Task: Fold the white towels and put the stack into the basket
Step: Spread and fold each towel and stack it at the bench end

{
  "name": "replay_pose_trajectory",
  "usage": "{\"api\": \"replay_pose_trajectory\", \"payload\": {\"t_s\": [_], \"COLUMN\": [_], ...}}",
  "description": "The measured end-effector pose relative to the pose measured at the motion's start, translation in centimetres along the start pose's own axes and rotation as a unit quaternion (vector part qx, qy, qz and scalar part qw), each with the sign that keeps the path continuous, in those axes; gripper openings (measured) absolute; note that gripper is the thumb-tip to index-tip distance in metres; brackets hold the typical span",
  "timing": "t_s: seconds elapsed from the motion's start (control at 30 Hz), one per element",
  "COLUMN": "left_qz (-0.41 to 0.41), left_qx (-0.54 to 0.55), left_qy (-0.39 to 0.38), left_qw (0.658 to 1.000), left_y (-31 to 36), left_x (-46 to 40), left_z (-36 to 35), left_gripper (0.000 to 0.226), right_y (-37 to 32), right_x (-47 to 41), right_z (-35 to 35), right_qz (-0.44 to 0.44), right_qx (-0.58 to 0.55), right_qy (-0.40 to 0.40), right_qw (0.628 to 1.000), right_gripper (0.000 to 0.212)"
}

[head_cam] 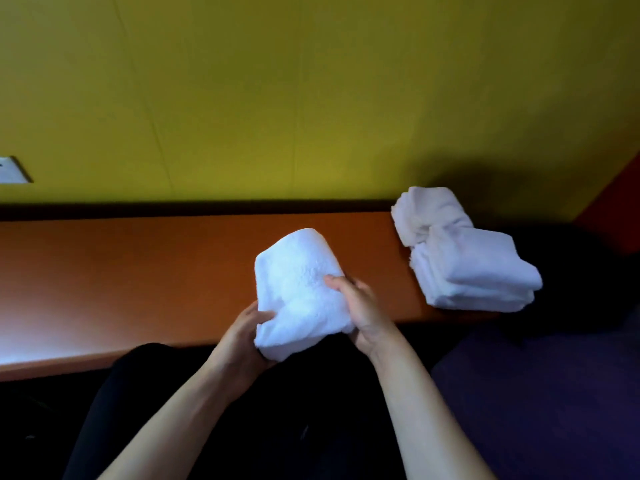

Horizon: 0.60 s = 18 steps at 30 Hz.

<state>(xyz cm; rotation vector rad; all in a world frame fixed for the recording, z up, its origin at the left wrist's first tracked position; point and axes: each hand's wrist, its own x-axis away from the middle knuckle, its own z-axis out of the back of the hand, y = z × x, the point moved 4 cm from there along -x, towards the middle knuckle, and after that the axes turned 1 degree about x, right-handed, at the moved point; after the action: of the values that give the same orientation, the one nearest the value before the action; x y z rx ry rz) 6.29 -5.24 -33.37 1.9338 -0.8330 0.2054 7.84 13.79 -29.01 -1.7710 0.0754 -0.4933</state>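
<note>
- Your left hand [246,336] gripped the folded white towel [300,292] from below at its near-left corner; the thumb lay on top of the cloth, and the other fingers were hidden under it.
- Your right hand [360,311] held the same towel along its right side, thumb pressed onto the top face and fingers curled behind the fold.
- The towel sat between both hands, over the near edge of the orange tabletop [138,271], its far end raised and tilted away from you. Whether its near end touched the tabletop could not be told.
- A stack of folded white towels [474,271] lay at the right end of the tabletop, its near corner hanging past the near edge.
- A second, looser bundle of white towels [429,211] lay just behind that stack, touching it, near the far right corner of the tabletop.
- Both lay well apart from the towel in your hands.
- A yellow-green wall [311,98] stood along the far edge of the tabletop, with a pale wall plate [12,170] at the far left.
- Your dark-clothed lap [277,410] was below the near edge.
</note>
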Motion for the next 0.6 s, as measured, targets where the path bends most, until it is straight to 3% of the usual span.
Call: {"api": "replay_pose_trajectory", "payload": {"t_s": [0.07,0.17,0.27,0.37,0.43,0.53,0.6], "left_qz": [-0.003,0.074,0.147,0.161,0.08,-0.056,-0.13], "left_qx": [-0.018,-0.034,-0.048,-0.058,-0.086,-0.141,-0.164], "left_qy": [0.008,-0.047,-0.053,-0.046,-0.024,0.032,0.048], "left_qw": [1.0,0.996,0.987,0.984,0.993,0.988,0.977], "left_y": [0.4,0.6,1.0,1.4,2.1,3.6,4.8], "left_x": [-0.2,0.3,-0.1,-2.4,-4.3,-7.4,-10.3], "left_z": [-1.8,-5.3,-7.7,-9.7,-11.6,-15.1,-17.4], "left_gripper": [0.066,0.027,0.032,0.068,0.073,0.049,0.048], "right_y": [-0.9,-2.4,-4.1,-5.8,-7.0,-9.2,-10.6], "right_x": [0.4,1.0,1.3,0.6,-0.3,-3.0,-6.0], "right_z": [2.1,4.9,8.0,11.2,13.1,15.9,17.7], "right_qz": [0.006,0.022,0.048,0.063,0.064,0.08,0.087], "right_qx": [-0.008,0.001,0.053,0.108,0.128,0.156,0.161], "right_qy": [0.019,0.042,0.072,0.091,0.106,0.124,0.131], "right_qw": [1.0,0.999,0.995,0.988,0.984,0.977,0.974], "right_gripper": [0.022,0.022,0.036,0.045,0.042,0.046,0.033]}}
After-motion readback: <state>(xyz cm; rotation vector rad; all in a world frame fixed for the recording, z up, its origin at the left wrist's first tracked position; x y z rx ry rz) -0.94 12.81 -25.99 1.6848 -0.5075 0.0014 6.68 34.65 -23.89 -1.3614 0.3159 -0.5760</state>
